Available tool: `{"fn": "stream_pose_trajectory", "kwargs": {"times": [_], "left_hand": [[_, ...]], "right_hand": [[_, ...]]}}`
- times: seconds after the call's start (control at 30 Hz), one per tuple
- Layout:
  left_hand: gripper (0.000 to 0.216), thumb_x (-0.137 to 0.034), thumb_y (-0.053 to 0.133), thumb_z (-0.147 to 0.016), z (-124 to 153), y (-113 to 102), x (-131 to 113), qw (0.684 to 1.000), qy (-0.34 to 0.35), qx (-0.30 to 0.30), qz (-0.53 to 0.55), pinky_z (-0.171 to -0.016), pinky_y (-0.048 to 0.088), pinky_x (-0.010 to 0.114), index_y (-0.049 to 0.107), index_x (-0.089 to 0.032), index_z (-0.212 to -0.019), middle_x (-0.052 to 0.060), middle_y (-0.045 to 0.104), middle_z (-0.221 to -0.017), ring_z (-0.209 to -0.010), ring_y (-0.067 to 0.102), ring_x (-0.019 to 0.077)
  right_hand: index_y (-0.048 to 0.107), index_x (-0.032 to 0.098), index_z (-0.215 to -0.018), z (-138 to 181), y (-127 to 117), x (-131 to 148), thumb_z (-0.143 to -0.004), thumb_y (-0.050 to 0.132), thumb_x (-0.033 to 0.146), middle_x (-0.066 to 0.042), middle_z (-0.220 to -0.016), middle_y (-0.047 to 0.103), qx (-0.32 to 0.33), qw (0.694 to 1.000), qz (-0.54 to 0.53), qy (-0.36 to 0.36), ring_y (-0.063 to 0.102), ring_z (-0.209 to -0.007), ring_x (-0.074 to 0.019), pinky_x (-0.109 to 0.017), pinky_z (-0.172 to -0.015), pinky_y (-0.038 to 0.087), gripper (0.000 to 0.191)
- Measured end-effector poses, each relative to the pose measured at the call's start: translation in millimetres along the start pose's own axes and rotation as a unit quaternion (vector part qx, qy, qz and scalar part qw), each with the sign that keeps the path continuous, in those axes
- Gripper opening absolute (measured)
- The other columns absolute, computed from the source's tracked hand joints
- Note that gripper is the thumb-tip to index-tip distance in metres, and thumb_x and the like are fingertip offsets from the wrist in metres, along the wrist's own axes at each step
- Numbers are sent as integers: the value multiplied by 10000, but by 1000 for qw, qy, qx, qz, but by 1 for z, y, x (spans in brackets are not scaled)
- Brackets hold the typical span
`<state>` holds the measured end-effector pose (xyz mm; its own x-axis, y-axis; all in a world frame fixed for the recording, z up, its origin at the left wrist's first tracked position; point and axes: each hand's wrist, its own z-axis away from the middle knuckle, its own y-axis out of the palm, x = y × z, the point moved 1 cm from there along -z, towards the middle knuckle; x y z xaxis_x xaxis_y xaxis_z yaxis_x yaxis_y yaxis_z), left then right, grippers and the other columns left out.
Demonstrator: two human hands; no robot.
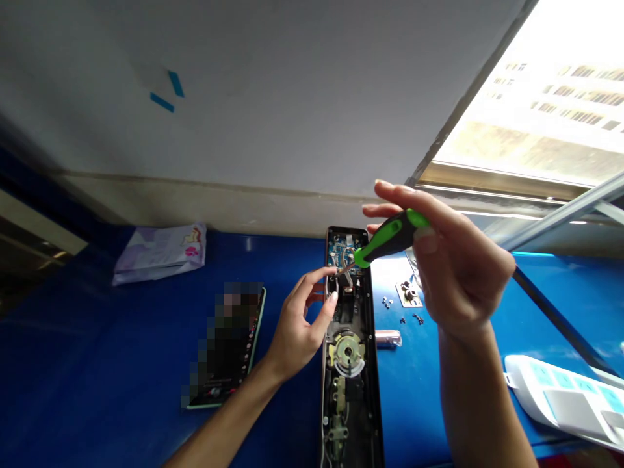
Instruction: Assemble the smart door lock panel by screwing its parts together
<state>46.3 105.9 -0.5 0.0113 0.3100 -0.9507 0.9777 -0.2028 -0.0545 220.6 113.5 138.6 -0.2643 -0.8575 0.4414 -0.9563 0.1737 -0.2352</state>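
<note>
My right hand (458,266) holds a green and black screwdriver (390,237) by the rear of its handle, thumb against it and other fingers stretched out. Its shaft slants down and left into an opened long black device housing (348,318), near thin wires and a blue circuit board (336,249). At the housing's left edge is my left hand (309,315), thumb and index finger apart. That index fingertip lies close to the screwdriver tip; whether they touch I cannot tell. A round speaker-like metal part (348,351) sits lower in the housing.
Right of the housing lie small screws (418,319), a small board (408,294) and a pinkish cylinder (389,338). A white device with pale blue panels (560,393) is farther right. On the left are a phone (229,351) and a purple-white packet (160,253). A wall (253,117) stands behind.
</note>
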Motion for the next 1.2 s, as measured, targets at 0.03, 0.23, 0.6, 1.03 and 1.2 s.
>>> {"fn": "stream_pose_trajectory", "kwargs": {"times": [0.03, 0.23, 0.6, 1.03, 1.2], "left_hand": [[335, -263, 617, -1046, 0, 0, 0, 1000, 1, 0, 2, -992, 579, 350, 628, -284, -1380, 57, 705, -1354, -1041, 716, 188], [331, -279, 622, -1044, 1, 1, 1, 1000, -4, -3, 3, -975, 589, 357, 631, -273, -1375, 66, 717, -1325, -1033, 723, 199], [330, -281, 624, -1047, 1, 1, 3, 1000, 4, -4, 6, -995, 580, 345, 632, -271, -1377, 74, 698, -1357, -1101, 716, 208], [332, -291, 632, -1042, 1, 1, 3, 1000, 1, -6, 10, -1006, 585, 358, 632, -261, -1373, 83, 695, -1353, -1094, 719, 208], [349, -286, 635, -1042, 1, 1, 3, 1000, -1, -3, 9, -1017, 584, 361, 627, -263, -1389, 88, 690, -1382, -1103, 720, 205]], "right_hand": [[741, 286, -1348, 0, 0, 1, -1012, 631, 134, -60, -1257, 797, -1, 1000, -9, -5, 796, -1058, -262, -488, -881, 688, 384], [824, 342, -1192, 1, -5, -1, -901, 848, 368, -35, -926, 740, -70, 992, 104, -24, 697, -814, -198, -379, -658, 636, 293], [822, 345, -1187, 1, -8, 2, -856, 883, 259, -21, -933, 750, -52, 994, 96, -17, 724, -811, -206, -388, -656, 659, 348], [829, 344, -1175, 1, -11, -2, -831, 906, 277, -18, -862, 716, -57, 991, 117, -30, 680, -766, -203, -386, -622, 635, 359], [709, 321, -1393, 0, -9, 0, -1057, 580, 233, -70, -1373, 744, 30, 999, 38, 23, 761, -1133, -282, -517, -914, 673, 371]]}}
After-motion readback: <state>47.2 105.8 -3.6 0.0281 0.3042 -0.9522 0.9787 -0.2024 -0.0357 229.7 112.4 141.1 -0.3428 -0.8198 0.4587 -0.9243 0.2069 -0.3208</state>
